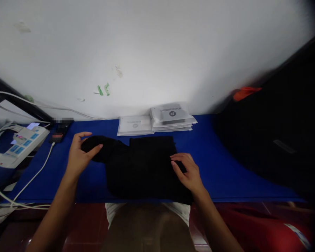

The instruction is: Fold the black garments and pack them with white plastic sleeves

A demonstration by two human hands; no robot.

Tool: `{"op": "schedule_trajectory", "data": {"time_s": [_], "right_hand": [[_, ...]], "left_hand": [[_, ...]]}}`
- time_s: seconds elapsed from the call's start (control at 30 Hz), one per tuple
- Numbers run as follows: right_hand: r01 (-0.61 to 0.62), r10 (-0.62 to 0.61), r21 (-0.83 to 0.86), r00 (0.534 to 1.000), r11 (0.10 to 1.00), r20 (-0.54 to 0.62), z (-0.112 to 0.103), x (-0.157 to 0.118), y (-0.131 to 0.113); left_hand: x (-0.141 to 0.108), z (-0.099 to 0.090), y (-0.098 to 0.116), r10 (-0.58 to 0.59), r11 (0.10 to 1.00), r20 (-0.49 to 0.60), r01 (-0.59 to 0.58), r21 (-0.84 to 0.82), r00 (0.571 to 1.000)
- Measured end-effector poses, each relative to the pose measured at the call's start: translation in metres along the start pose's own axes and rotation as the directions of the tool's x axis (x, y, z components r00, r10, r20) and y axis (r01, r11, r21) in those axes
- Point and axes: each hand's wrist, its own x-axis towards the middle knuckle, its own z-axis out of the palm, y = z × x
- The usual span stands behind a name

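Note:
A folded black garment (141,168) lies on the blue-covered table (212,175) in front of me, its lower edge at the table's front edge. Its exact kind is not clear. At the left a rounded flap of it sticks out, and my left hand (81,150) holds this end, thumb on top and fingers behind. My right hand (187,171) is at the garment's right edge, thumb and fingers curled together on the cloth.
Flat white plastic packages (170,117) are stacked against the wall, with another package (135,126) beside them. A white power strip (21,145) with cables and a dark device (60,129) stand at left. A large black mass (278,140) fills the right side.

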Motion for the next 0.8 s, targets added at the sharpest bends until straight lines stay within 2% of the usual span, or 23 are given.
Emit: {"op": "schedule_trajectory", "data": {"time_s": [0.03,0.07,0.1,0.17,0.2,0.23,0.27,0.3,0.43,0.5,0.6,0.67,0.73,0.8], "right_hand": [[0.0,0.0,0.001,1.0,1.0,0.002,0.0,0.0,0.0],[-0.003,0.003,0.0,1.0,1.0,0.003,0.0,0.0,0.0],[-0.008,0.008,-0.004,1.0,1.0,0.007,0.001,0.0,-0.001],[-0.013,0.013,-0.008,1.0,1.0,0.016,0.0,-0.001,-0.001],[-0.012,0.012,-0.006,1.0,1.0,0.02,0.0,-0.002,-0.001],[-0.008,0.008,-0.001,1.0,1.0,0.023,0.0,-0.002,-0.002],[-0.006,0.006,0.004,1.0,1.0,0.026,0.0,-0.003,-0.002],[-0.006,0.006,0.008,1.0,1.0,0.029,0.0,-0.003,-0.003],[-0.023,0.022,0.02,0.999,1.0,0.034,0.0,-0.002,-0.003],[-0.021,0.02,0.028,0.999,0.999,0.036,0.0,-0.001,-0.003],[-0.005,0.004,0.037,0.999,0.999,0.034,0.001,0.0,-0.003],[0.004,-0.005,0.042,0.999,0.999,0.036,0.001,0.0,-0.003],[0.003,-0.005,0.045,0.999,0.999,0.042,0.001,0.0,-0.003],[-0.005,0.003,0.047,0.999,0.999,0.044,0.001,0.0,-0.003]], "left_hand": [[-0.005,0.01,0.003,0.049,0.999,-0.009,-0.049,0.003,0.999],[-0.011,0.021,0.005,0.1,0.995,0.048,-0.101,0.017,0.994],[-0.018,0.032,0.006,0.154,0.986,0.155,-0.162,0.039,0.976],[-0.031,0.05,0.007,0.228,0.962,0.397,-0.27,0.052,0.889],[-0.037,0.057,0.006,0.246,0.951,0.477,-0.304,0.047,0.844],[-0.041,0.061,0.005,0.258,0.947,0.518,-0.321,0.034,0.816],[-0.045,0.064,0.002,0.265,0.947,0.518,-0.321,0.02,0.813],[-0.047,0.065,-0.001,0.271,0.949,0.489,-0.314,0.006,0.829],[-0.053,0.062,-0.021,0.252,0.964,0.206,-0.264,0.032,0.946],[-0.057,0.06,-0.031,0.201,0.966,0.117,-0.217,0.143,0.973],[-0.064,0.061,-0.042,0.115,0.933,0.137,-0.154,0.325,0.984],[-0.067,0.063,-0.043,0.091,0.911,0.17,-0.151,0.384,0.981],[-0.065,0.066,-0.04,0.108,0.902,0.163,-0.166,0.399,0.981],[-0.06,0.068,-0.033,0.157,0.914,0.11,-0.187,0.359,0.981]]}}
